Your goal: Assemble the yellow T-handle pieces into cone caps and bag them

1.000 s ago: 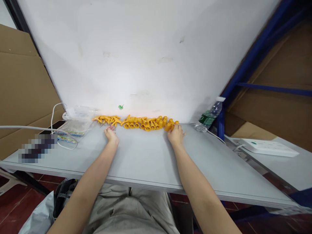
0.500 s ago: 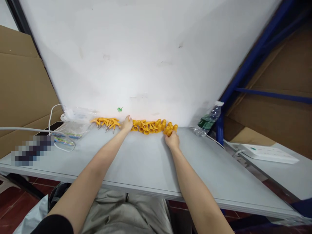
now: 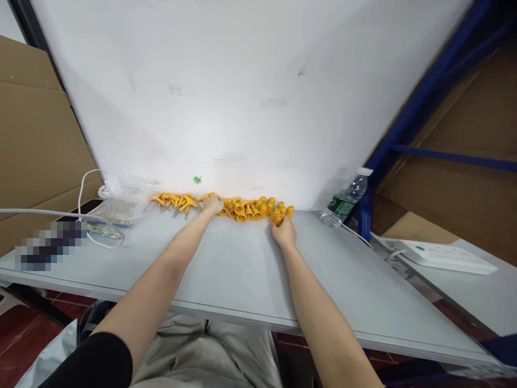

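Observation:
A row of several small yellow plastic parts (image 3: 246, 209) lies along the far edge of the grey table (image 3: 242, 269), against a white board. Left of them is a heap of yellow stick-shaped parts with small metal chains (image 3: 177, 201). My left hand (image 3: 211, 205) reaches into the gap between the two groups, fingers curled on a yellow stick part (image 3: 205, 196). My right hand (image 3: 284, 232) rests at the right end of the row, fingers closed around a yellow part (image 3: 278, 217).
A clear plastic bag (image 3: 121, 207) and white cable (image 3: 86, 215) lie at the far left. A water bottle (image 3: 343, 198) lies at the far right. A white power strip (image 3: 442, 256) sits on the neighbouring table. Cardboard stands left and right, a blue rack post at right.
My left hand moved right from the chain parts to the middle of the row and closed on a stick part. My right hand drew in its fingers on a part at the row's right end.

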A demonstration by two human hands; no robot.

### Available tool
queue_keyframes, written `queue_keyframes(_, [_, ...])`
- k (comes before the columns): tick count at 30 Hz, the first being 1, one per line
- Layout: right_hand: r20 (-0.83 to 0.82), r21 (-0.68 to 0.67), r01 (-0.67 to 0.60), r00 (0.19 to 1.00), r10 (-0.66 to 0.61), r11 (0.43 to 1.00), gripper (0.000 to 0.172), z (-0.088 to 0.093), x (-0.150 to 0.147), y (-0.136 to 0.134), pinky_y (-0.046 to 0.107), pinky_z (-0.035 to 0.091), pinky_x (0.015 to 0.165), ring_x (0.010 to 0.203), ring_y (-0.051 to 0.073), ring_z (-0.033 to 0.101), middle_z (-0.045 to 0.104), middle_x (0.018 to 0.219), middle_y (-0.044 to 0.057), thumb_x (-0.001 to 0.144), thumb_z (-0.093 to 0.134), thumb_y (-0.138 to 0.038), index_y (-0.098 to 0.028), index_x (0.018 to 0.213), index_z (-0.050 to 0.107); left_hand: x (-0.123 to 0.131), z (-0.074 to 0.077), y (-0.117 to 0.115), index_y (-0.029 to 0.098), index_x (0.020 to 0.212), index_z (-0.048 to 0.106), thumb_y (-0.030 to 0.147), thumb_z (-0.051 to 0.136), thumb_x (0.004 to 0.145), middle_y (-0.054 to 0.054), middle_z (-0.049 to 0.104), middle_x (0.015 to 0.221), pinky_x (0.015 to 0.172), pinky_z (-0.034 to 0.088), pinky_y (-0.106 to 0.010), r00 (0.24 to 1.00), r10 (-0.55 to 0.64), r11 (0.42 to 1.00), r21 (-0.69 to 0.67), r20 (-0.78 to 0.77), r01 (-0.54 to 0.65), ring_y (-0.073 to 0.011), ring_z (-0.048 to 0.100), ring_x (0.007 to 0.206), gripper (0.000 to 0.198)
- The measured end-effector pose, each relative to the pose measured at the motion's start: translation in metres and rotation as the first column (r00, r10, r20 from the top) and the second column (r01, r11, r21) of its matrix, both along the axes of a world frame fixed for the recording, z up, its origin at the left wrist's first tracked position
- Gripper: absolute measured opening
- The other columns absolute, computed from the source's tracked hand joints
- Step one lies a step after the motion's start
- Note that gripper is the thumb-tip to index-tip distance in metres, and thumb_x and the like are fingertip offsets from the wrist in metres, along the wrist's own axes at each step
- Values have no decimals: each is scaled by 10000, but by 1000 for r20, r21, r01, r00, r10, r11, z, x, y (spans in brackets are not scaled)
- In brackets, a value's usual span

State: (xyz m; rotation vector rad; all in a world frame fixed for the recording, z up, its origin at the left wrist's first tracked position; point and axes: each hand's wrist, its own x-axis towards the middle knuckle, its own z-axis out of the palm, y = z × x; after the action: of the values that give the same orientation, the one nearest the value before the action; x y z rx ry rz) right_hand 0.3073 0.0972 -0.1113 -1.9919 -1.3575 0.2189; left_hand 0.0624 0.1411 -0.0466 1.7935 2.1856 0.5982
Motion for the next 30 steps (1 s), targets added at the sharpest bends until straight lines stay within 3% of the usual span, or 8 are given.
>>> queue_keyframes(8, [-74, 146, -15, 997, 26, 989, 219, -16, 8, 12, 547, 442, 849, 989, 367, 630, 666, 919, 143, 737, 623, -274, -196, 931, 555, 7, -8, -4, 216, 1104, 611, 264, 367, 901, -139, 618, 1248, 1047, 327, -498, 998, -18, 999, 29, 53, 17, -312, 493, 1257, 321])
queue_keyframes(15, [-8, 25, 5, 1000, -5, 1000, 300, -2, 1, 0, 494, 442, 886, 1055, 335, 619, 658, 1058, 164, 787, 582, -255, -172, 1075, 572, 9, -11, -6, 212, 1133, 595, 459, 393, 900, -157, 493, 1366, 1069, 307, -494, 998, -15, 997, 82, 61, 10, -323, 433, 1293, 395])
queue_keyframes(20, [20, -52, -2, 1000, 3, 999, 333, 10, -5, -9, 455, 444, 905, 1098, 314, 606, 650, 1120, 158, 828, 555, -264, -166, 1146, 554, 9, -7, -10, 284, 1279, 565, 543, 427, 889, -129, 441, 1429, 1057, 311, -526, 992, -126, 991, 45, 14, 125, -365, 361, 1339, 488])
queue_keyframes(23, [17, -75, -11, 1000, 12, 997, 332, 13, -6, -12, 451, 433, 920, 1129, 319, 592, 643, 1152, 164, 843, 541, -263, -164, 1159, 545, 6, -3, -9, 276, 1276, 588, 418, 427, 924, -124, 481, 1388, 1037, 349, -480, 973, -224, 974, 30, -63, 226, -344, 395, 1315, 413])
queue_keyframes(26, [25, -80, -20, 999, 22, 997, 349, 13, -7, -12, 456, 424, 924, 1146, 331, 579, 639, 1167, 169, 849, 532, -271, -156, 1178, 530, 2, -1, -7, 215, 1239, 611, 287, 415, 937, -140, 563, 1234, 1000, 396, -407, 920, -350, 931, 44, -174, 363, -279, 518, 1178, 367])
queue_keyframes(30, [19, -62, -19, 1000, 21, 998, 343, 9, -5, -8, 454, 416, 929, 1144, 325, 577, 638, 1165, 160, 844, 528, -269, -166, 1171, 525, -3, -4, -8, 174, 1169, 614, 187, 429, 920, -130, 555, 1146, 946, 443, -362, 861, -441, 878, 75, -254, 472, -222, 571, 1032, 310])
